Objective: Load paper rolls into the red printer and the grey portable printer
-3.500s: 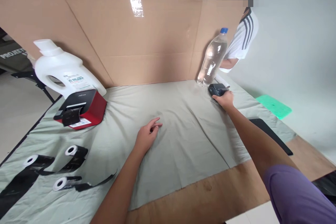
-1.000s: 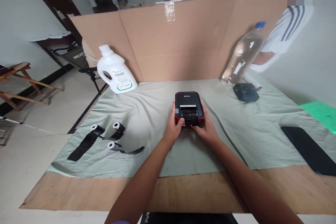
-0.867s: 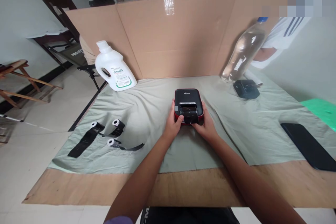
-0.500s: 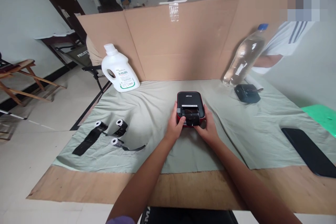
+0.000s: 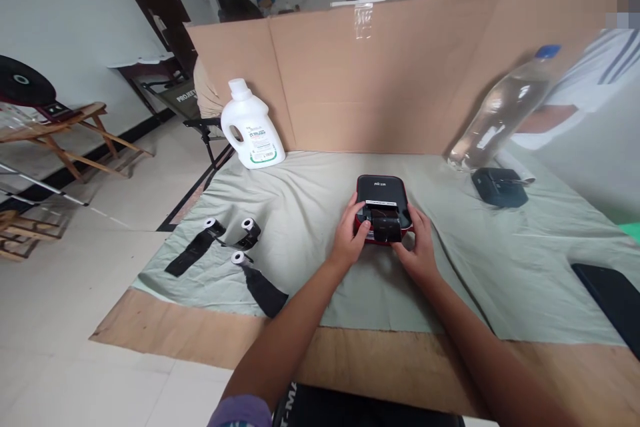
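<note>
A small black thermal printer with a red lower edge [image 5: 383,188] rests on the cloth in front of me, a wide black strip [image 5: 387,227] hanging out of its front. My left hand [image 5: 349,235] grips the printer's left side, thumb at the front by the strip and a finger reaching onto the top. On the opposite side, my right hand [image 5: 419,240] is wrapped round the right edge and front corner. To the left lie three small paper rolls with white ends and black strips: a left one [image 5: 212,227], a back one [image 5: 249,233] and a front one [image 5: 242,259].
A white detergent jug [image 5: 254,130] stands at the back left before a cardboard screen [image 5: 360,93]. At the right are a tilted clear bottle [image 5: 500,117], a dark box [image 5: 500,188] and a black phone [image 5: 611,300]. A person's arm shows behind the bottle.
The view has swung left, so everything sits further right. The front roll's black strip now lies spread toward my left forearm. A left finger has shifted onto the printer's top.
</note>
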Tool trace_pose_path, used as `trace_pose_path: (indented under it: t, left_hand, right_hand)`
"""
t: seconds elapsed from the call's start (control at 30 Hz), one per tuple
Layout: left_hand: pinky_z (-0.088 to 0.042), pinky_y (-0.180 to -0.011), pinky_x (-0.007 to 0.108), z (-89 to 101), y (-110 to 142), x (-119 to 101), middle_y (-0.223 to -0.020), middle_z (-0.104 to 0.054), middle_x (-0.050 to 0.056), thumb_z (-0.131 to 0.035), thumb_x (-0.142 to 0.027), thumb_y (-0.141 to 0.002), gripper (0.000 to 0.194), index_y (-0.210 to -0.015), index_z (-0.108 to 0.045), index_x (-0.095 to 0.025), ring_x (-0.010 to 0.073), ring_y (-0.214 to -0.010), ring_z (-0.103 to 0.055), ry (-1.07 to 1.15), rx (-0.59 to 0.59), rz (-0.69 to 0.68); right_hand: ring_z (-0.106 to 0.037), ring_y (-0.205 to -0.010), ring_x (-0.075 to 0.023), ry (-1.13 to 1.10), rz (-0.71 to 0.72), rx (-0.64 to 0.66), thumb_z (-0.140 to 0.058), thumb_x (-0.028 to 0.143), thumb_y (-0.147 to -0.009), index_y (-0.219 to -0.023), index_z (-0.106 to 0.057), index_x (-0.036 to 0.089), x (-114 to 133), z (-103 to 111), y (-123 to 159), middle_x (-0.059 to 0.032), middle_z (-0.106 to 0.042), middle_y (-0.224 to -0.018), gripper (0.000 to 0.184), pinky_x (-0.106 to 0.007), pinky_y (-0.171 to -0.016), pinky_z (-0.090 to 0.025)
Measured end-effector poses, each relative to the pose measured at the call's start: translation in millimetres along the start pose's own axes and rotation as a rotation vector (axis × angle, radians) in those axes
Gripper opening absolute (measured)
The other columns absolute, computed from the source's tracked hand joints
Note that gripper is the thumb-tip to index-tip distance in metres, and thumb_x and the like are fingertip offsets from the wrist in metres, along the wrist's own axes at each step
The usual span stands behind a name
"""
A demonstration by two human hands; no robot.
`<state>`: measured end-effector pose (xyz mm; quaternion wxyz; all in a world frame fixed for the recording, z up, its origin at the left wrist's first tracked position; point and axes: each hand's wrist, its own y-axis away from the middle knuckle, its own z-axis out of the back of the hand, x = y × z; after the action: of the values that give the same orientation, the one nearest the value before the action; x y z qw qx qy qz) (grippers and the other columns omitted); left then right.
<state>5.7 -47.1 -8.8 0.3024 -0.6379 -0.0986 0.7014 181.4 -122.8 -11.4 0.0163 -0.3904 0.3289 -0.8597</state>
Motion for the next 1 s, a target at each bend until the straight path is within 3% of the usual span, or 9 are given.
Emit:
trace_pose_path:
  t: [0.17, 0.47, 0.87, 1.0]
  left_hand:
    - [-0.034, -0.120, 0.045, -2.1, 0.5, 1.2, -0.159, -0.039, 0.014, -0.049, -0.046, -0.100, 0.033, -0.122, -0.053, -0.022, 0.0263, -0.148, -0.038, 0.031, -0.055, 0.001]
    - [-0.036, -0.117, 0.043, -2.4, -0.8, 1.8, -0.158, -0.040, 0.015, -0.052, -0.041, -0.099, 0.025, -0.114, -0.050, -0.022, 0.0253, -0.146, -0.041, 0.080, -0.053, 0.012]
    - [-0.036, -0.119, 0.043, -2.7, -0.7, -0.2, -0.158, -0.042, 0.014, -0.054, -0.030, -0.097, 0.022, -0.117, -0.053, -0.021, 0.0244, -0.147, -0.040, 0.079, -0.064, 0.058]
    - [-0.032, -0.121, 0.043, -1.8, -2.2, 3.9, -0.159, -0.041, 0.013, -0.053, -0.027, -0.096, 0.029, -0.124, -0.056, -0.021, 0.0250, -0.149, -0.037, 0.083, -0.053, 0.049]
  right_hand:
    - [-0.046, -0.135, -0.0328, -0.031, -0.011, 0.000, -0.065, 0.032, -0.083, -0.158, -0.032, 0.030, 2.0, -0.3, 0.1, -0.0140, -0.042, -0.148, 0.082, -0.051, -0.099, -0.054]
    - [-0.046, -0.134, -0.0325, -0.035, 0.017, -0.023, -0.066, 0.033, -0.086, -0.158, -0.033, 0.030, 4.4, -1.3, -0.6, -0.0148, -0.043, -0.147, 0.079, -0.049, -0.098, -0.054]
    - [-0.044, -0.136, -0.0323, -0.062, 0.038, -0.025, -0.061, 0.019, -0.083, -0.158, -0.032, 0.033, -1.1, -4.0, 2.3, -0.0128, -0.040, -0.148, 0.082, -0.050, -0.097, -0.055]
    - [-0.049, -0.130, -0.0314, -0.008, 0.091, -0.126, -0.050, 0.007, -0.079, -0.153, -0.040, 0.031, 7.4, -1.7, 5.3, -0.0135, -0.045, -0.141, 0.078, -0.053, -0.096, -0.054]
